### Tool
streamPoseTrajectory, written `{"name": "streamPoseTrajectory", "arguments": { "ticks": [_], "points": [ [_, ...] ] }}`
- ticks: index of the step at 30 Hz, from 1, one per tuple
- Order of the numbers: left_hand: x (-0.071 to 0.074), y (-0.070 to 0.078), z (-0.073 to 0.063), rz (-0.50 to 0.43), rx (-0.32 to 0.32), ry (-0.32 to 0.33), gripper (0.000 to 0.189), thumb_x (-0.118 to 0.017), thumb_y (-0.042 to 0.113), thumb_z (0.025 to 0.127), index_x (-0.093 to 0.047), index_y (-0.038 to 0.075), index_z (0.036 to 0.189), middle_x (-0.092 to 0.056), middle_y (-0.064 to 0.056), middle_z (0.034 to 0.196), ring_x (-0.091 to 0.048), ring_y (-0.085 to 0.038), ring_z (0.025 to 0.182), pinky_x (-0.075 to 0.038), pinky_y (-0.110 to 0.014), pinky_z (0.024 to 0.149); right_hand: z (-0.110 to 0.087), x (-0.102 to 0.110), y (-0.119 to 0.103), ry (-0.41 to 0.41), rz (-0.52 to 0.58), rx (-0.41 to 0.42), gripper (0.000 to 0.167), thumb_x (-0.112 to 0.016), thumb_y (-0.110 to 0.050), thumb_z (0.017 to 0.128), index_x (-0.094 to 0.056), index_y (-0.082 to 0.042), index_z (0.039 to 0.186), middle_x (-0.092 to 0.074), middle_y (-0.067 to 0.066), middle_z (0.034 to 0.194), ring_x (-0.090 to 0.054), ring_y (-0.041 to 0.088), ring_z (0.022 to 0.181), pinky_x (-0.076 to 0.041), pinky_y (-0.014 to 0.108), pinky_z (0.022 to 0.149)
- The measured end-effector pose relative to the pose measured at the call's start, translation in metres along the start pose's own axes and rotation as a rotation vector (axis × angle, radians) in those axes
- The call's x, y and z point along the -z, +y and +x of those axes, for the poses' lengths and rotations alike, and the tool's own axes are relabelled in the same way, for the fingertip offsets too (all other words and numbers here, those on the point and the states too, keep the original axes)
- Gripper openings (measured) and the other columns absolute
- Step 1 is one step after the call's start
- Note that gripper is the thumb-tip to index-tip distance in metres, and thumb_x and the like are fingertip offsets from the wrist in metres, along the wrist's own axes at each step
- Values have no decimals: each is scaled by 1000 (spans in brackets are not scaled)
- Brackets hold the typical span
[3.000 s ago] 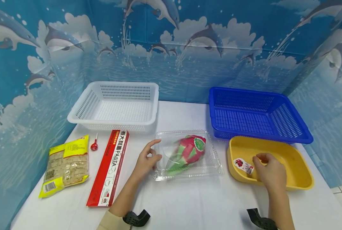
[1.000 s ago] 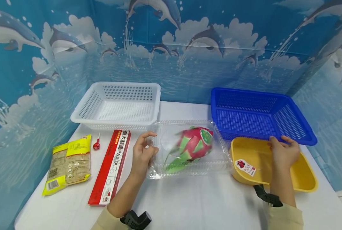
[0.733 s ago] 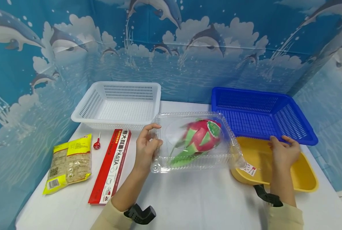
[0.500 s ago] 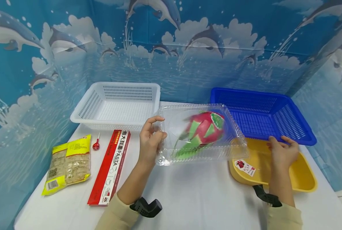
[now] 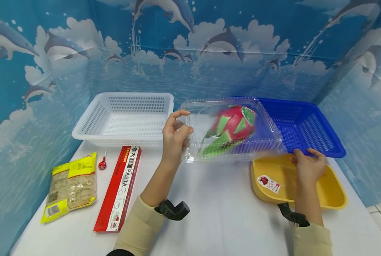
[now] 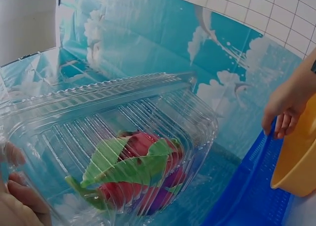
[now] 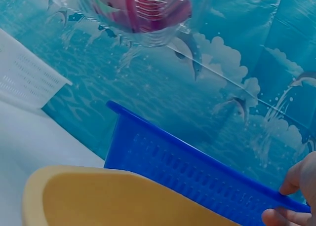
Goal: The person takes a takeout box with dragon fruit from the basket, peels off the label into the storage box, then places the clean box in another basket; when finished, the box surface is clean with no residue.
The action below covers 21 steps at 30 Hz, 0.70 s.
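My left hand (image 5: 174, 142) grips the left edge of a clear plastic clamshell box (image 5: 193, 154), held tilted in the air. Inside the box lies a red and green dragon fruit (image 5: 234, 124), also visible through the ribbed wall in the left wrist view. The raised box covers the left part of the blue basket (image 5: 332, 133). At that basket's front rim is my right hand (image 5: 309, 170), thumb and fingers pinching the rim in the right wrist view. Below this hand stands a yellow tub (image 5: 337, 188) with a dragon fruit label (image 5: 268, 183) at its left side.
A white basket (image 5: 123, 139) stands at the back left. In front of it lie a yellow-ended bag (image 5: 72, 185), a red lollipop (image 5: 102, 164) and a long red and white pasta box (image 5: 117, 192). A dolphin-print cloth (image 5: 193, 78) hangs behind the table.
My left hand has lifted the clamshell box off the table and carried it up, back and rightward over the blue basket's left part. My right hand has moved from the label to the basket's rim.
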<state>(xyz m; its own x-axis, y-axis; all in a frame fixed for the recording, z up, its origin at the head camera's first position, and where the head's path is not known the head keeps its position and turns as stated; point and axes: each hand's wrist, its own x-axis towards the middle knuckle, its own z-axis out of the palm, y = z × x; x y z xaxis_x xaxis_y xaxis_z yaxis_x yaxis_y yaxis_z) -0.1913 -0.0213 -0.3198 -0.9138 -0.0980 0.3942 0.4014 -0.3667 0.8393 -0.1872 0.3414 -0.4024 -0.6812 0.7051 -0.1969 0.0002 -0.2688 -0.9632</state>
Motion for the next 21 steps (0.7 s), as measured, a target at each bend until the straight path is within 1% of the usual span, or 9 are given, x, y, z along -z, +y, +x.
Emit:
{"name": "streamPoseTrajectory", "arguments": {
  "ticks": [2, 5, 8, 10, 13, 15, 18, 21],
  "points": [
    [-4, 0, 6, -9, 1, -9, 36, -53, 3, 76, -63, 15, 108, -39, 4, 62, -22, -5, 38, -21, -19, 36, 1, 0, 0, -5, 3, -3, 39, -72, -6, 87, -43, -20, 110, -64, -4, 69, -61, 9, 49, -52, 17, 52],
    [-10, 0, 15, -49, 0, -31, 37, -52, 0, 75, -63, 15, 107, -41, 4, 60, -22, -5, 38, -20, -19, 35, 1, -1, -1, -8, -5, -25, 41, -72, -9, 88, -42, -21, 112, -64, -4, 77, -61, 9, 53, -52, 17, 55],
    [-17, -1, 24, -71, -9, -70, 36, -52, -1, 76, -63, 15, 106, -45, 4, 58, -21, -5, 37, -20, -19, 35, 1, -1, -2, -7, -14, -47, 42, -71, -11, 89, -41, -24, 115, -61, -2, 85, -62, 10, 55, -53, 17, 57],
    [-21, -1, 31, -80, -10, -103, 35, -51, -2, 77, -63, 15, 105, -50, 4, 59, -22, -5, 36, -20, -20, 35, 1, -2, -2, -5, -17, -48, 42, -70, -10, 89, -41, -24, 115, -60, -1, 87, -61, 10, 55, -53, 17, 57],
    [-28, -3, 40, -79, 4, -152, 34, -51, -2, 79, -63, 15, 106, -52, 3, 58, -20, -6, 36, -19, -21, 35, 1, -2, -2, -5, -19, -47, 41, -70, -8, 89, -40, -23, 114, -61, -1, 83, -61, 10, 53, -53, 17, 56],
    [-31, -5, 46, -87, 26, -177, 33, -51, -2, 79, -63, 15, 105, -53, 1, 59, -20, -7, 36, -18, -22, 36, 1, -2, -2, -9, -21, -48, 40, -69, -8, 89, -41, -23, 113, -61, -2, 79, -61, 10, 51, -53, 18, 54],
    [-38, -11, 53, -78, 59, -210, 32, -52, 0, 80, -63, 14, 106, -53, -1, 61, -20, -8, 36, -18, -23, 36, 2, -1, 0, -10, -7, -43, 41, -72, -8, 87, -41, -22, 110, -63, -3, 71, -61, 11, 47, -53, 20, 50],
    [-46, -17, 62, -72, 85, -242, 31, -51, 0, 81, -63, 12, 107, -58, -2, 66, -22, -8, 38, -20, -23, 37, 2, -1, 0, -8, 21, -25, 41, -72, -7, 87, -41, -21, 109, -64, -2, 66, -60, 12, 44, -52, 22, 47]
  ]
}}
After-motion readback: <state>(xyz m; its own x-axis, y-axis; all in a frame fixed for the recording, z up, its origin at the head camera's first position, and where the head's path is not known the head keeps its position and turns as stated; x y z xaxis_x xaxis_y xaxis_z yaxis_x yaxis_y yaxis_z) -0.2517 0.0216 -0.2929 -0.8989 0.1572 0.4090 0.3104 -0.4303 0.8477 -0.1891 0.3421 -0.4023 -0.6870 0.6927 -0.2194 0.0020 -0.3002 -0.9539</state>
